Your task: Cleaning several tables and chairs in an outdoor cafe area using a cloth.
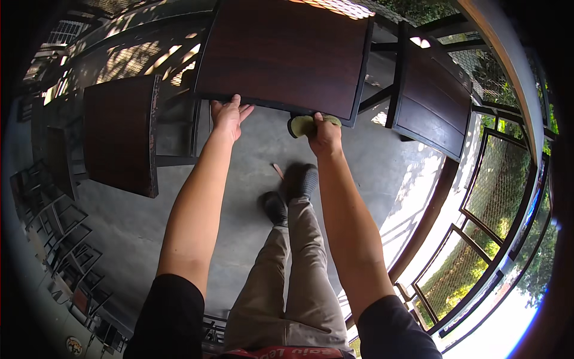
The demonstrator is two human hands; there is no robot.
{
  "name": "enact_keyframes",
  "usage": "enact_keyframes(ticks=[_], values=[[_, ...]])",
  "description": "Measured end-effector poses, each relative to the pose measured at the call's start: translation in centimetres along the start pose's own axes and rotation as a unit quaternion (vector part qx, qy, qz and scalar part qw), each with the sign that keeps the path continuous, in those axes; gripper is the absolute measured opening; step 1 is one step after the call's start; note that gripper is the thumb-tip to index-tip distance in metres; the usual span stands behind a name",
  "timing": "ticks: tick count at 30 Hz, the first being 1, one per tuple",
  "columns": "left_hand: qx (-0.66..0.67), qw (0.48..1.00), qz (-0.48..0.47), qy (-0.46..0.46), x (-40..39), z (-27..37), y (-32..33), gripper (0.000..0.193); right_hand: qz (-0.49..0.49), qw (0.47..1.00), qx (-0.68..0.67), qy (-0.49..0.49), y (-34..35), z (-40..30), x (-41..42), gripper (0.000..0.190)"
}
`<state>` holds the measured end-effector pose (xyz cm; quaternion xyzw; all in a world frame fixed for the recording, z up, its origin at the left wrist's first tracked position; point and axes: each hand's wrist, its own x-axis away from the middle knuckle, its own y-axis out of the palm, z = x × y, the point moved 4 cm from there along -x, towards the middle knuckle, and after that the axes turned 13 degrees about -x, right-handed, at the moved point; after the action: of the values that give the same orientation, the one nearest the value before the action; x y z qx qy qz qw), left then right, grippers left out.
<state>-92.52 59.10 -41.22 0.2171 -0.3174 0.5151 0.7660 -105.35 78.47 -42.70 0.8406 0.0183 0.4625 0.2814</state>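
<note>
A dark brown wooden table (pixel 287 58) with a black frame stands before me. My left hand (pixel 229 117) grips its near edge left of the middle, thumb on top and fingers spread beneath the rim. Near the right corner of the same edge, my right hand (pixel 326 132) has its thumb up at the rim and holds a folded green cloth (pixel 304 126) that hangs just below the edge. The underside of the table and part of the right fingers are hidden.
Dark wooden tables stand to the left (pixel 119 134) and right (pixel 437 85). A thin brownish piece (pixel 278 171) lies on the concrete floor by my feet. Metal-framed chairs (pixel 74 242) line the far left. Mesh panels (pixel 497 184) form the right side.
</note>
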Motion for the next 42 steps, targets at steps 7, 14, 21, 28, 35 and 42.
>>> enact_keyframes(ticks=[7, 14, 21, 28, 35, 42], values=[[-0.001, 0.999, 0.033, -0.018, -2.3, 1.9, 2.0, 0.051, -0.005, 1.000, 0.016, -0.002, 2.3, -1.5, -2.6, 0.028], [-0.016, 0.999, 0.011, -0.030, -2.1, 2.2, 1.9, 0.061, -0.041, 0.999, 0.009, -0.003, 1.5, -1.5, -1.6, 0.030], [-0.128, 0.983, -0.005, -0.128, 0.6, -1.7, -4.0, 0.074, -0.317, 0.761, 0.540, -0.169, -2.6, -4.1, 4.0, 0.035], [-0.129, 0.972, 0.066, -0.187, 7.7, -9.5, -14.3, 0.052, -0.078, 0.974, 0.117, 0.176, 7.7, -0.6, 8.4, 0.028], [0.042, 0.962, 0.264, -0.045, 11.3, -13.4, -25.3, 0.026, -0.342, 0.772, 0.536, 0.003, 23.0, 10.1, 8.3, 0.028], [-0.211, 0.778, 0.592, 0.003, 9.9, -4.0, -37.0, 0.042, -0.538, 0.228, 0.758, -0.291, 29.1, 30.7, 12.0, 0.070]])
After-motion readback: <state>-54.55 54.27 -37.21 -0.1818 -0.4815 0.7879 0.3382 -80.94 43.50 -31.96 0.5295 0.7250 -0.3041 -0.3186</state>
